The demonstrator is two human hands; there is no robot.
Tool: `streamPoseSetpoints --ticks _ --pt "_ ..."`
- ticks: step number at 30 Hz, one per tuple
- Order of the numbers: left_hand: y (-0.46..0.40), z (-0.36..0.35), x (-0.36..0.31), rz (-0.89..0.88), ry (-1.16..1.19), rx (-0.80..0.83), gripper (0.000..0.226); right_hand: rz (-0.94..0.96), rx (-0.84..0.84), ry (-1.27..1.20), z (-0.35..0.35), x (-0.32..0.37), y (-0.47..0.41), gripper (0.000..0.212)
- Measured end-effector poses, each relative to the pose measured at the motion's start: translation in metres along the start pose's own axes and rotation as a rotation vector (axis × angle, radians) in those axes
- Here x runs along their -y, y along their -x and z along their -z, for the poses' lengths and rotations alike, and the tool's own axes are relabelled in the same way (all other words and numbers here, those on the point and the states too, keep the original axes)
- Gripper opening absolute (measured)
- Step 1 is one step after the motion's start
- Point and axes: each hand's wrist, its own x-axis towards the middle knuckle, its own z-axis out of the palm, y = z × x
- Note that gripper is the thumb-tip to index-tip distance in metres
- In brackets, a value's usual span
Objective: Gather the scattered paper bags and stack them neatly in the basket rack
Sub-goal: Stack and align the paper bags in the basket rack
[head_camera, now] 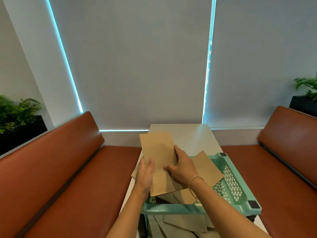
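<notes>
Both hands pinch one flat bag at frame centre, left hand on its left edge, right hand on its right, above the green basket. Thin paper may buckle or land skewed, since a loose bag already overhangs the rim. More bags fill the tier below; benches flank the table.

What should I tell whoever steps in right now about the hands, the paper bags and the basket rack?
Left hand grips the left edge of the held paper bag; right hand grips its right edge, above the green basket rack.
One loose bag lies tilted over the top basket's far rim; more bags are inside it and on the lower tier, none of them squared up.
Left to do: put the held bag in, pull in the loose one, and tidy the stacks.
</notes>
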Motion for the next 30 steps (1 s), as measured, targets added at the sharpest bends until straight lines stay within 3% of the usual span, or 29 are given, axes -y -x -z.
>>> streamPoseSetpoints --ticks 4,7,9,14,18,21,24,28,30 --pt "0.0 0.001 -0.001 0.008 0.023 -0.027 0.026 0.013 0.055 -0.069 0.011 -0.002 0.0 0.079" --pt "0.0 0.003 -0.003 -0.001 0.087 -0.078 0.021 -0.059 -0.001 -0.212 0.028 -0.009 -0.009 0.055" --pt "0.001 0.004 -0.004 -0.013 0.121 -0.121 0.02 -0.065 0.013 -0.079 0.034 -0.02 -0.013 0.042" --pt "0.002 0.005 -0.007 0.001 0.135 -0.152 0.022 -0.007 0.501 0.445 0.02 -0.031 -0.001 0.052" --pt "0.004 0.004 -0.007 0.012 0.122 -0.127 0.021 -0.011 0.642 0.57 0.013 -0.026 -0.004 0.07" --pt "0.004 0.003 -0.008 0.01 0.103 -0.112 0.019 -0.123 0.636 0.454 0.006 -0.029 -0.013 0.052" --pt "0.004 0.003 -0.007 0.014 0.11 -0.116 0.017 -0.205 0.584 0.395 0.0 -0.03 -0.018 0.051" --pt "0.002 0.004 -0.005 0.018 0.122 -0.124 0.017 -0.029 0.536 0.482 0.004 -0.028 -0.016 0.071" --pt "0.002 0.004 -0.006 0.021 0.136 -0.122 0.018 0.069 0.459 0.583 0.014 -0.027 -0.019 0.049"
